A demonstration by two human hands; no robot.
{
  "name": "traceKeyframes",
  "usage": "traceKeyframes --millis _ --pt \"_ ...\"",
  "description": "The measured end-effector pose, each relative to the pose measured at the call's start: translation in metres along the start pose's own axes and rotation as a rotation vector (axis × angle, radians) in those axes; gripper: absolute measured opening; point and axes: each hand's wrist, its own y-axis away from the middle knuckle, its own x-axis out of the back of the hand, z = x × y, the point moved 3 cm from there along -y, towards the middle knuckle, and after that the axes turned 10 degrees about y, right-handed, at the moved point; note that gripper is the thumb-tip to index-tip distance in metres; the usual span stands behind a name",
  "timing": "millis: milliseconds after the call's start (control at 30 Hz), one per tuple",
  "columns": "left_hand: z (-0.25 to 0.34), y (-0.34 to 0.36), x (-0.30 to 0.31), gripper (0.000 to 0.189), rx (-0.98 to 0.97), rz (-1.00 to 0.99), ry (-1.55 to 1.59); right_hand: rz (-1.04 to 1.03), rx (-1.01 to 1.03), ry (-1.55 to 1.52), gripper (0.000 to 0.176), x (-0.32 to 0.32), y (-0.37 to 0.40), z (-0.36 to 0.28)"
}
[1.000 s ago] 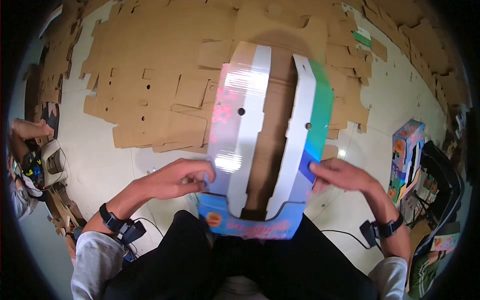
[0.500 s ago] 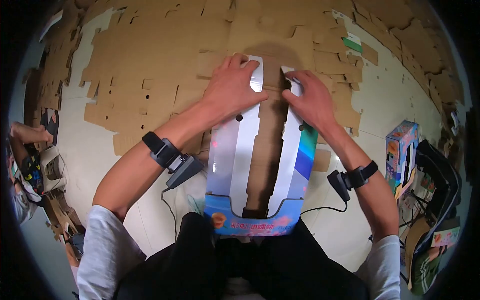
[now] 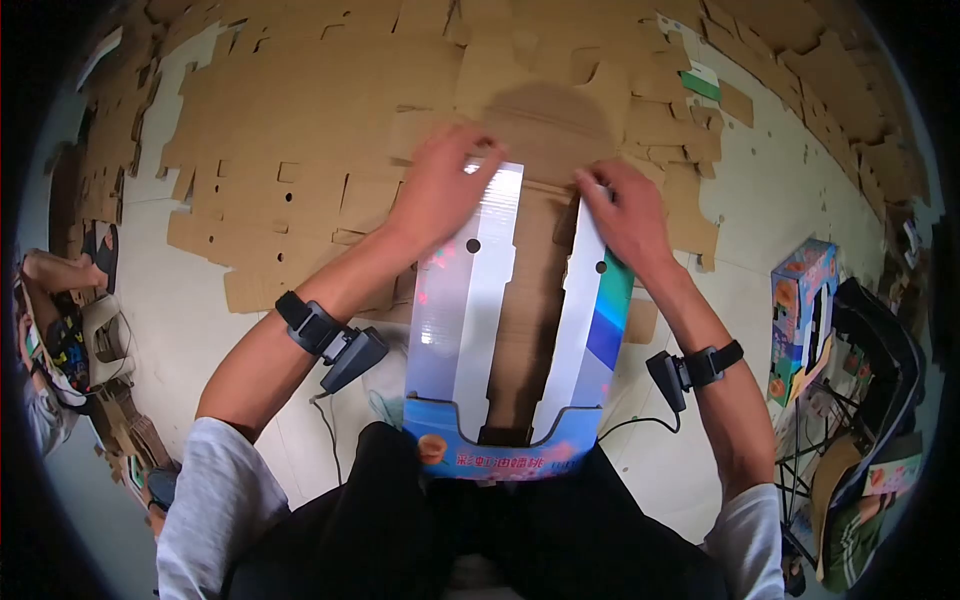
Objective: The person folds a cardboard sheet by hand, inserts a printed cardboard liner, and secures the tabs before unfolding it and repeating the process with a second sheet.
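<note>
The printed carton [image 3: 520, 395] lies on the lap, its far end over the floor's cardboard sheets [image 3: 300, 150]; both hands have drawn slightly nearer since before; the left hand [image 3: 440, 190], fingers curled, pinches the left flap's [image 3: 470, 290] far end; the right hand [image 3: 622, 215], fingers together, presses the right flap [image 3: 590, 300]; the near blue wall [image 3: 500, 462] bears white Chinese characters, which are unreadable.

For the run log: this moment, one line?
left hand: far end of left flap | right hand: far end of right flap | printed box: on lap | floor: cardboard sheets

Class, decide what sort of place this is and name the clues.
Probably a box-making workshop: flat cardboard blanks cover the floor, a printed carton is half folded, and a finished box stands aside.
</note>
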Motion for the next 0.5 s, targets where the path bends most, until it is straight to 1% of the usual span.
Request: traceKeyframes --millis 33,67,133,167,200,233,267,333,433,467,500 --pt "-0.007 0.001 0.003 0.028 0.065 0.120 0.110 0.128 -0.049 -0.065 0.032 -0.003 0.000 0.014" --pt "-0.020 0.001 0.009 0.030 0.125 0.200 0.049 0.256 -0.098 -0.130 0.032 -0.006 0.002 0.030" --pt "-0.058 -0.005 0.029 0.034 0.244 0.364 -0.069 0.384 -0.347 -0.322 0.033 -0.023 0.001 0.082" --pt "-0.080 -0.008 0.033 0.034 0.359 0.381 0.073 0.451 -0.469 -0.419 0.033 -0.027 0.000 0.104" --pt "-0.102 -0.012 0.037 0.034 0.472 0.397 0.214 0.392 -0.566 -0.490 0.033 -0.031 -0.003 0.117" --pt "-0.110 -0.014 0.041 0.035 0.585 0.406 0.355 0.331 -0.667 -0.561 0.033 -0.034 -0.004 0.127" --pt "-0.116 -0.016 0.046 0.034 0.599 0.356 0.378 0.269 -0.771 -0.631 0.033 -0.039 -0.003 0.135" --pt "-0.111 -0.018 0.057 0.035 0.632 0.257 0.425 0.184 -0.772 -0.750 0.031 -0.025 -0.006 0.115" --pt "-0.133 -0.029 0.063 0.035 0.750 0.171 0.639 0.044 -0.725 -0.876 0.027 -0.016 -0.013 0.099" --pt "-0.136 -0.027 0.058 0.035 0.750 0.117 0.762 -0.003 -0.702 -0.912 0.024 -0.017 -0.016 0.098" --pt "-0.114 -0.026 0.051 0.034 0.748 0.063 0.885 -0.044 -0.634 -0.976 0.022 -0.025 -0.021 0.099"
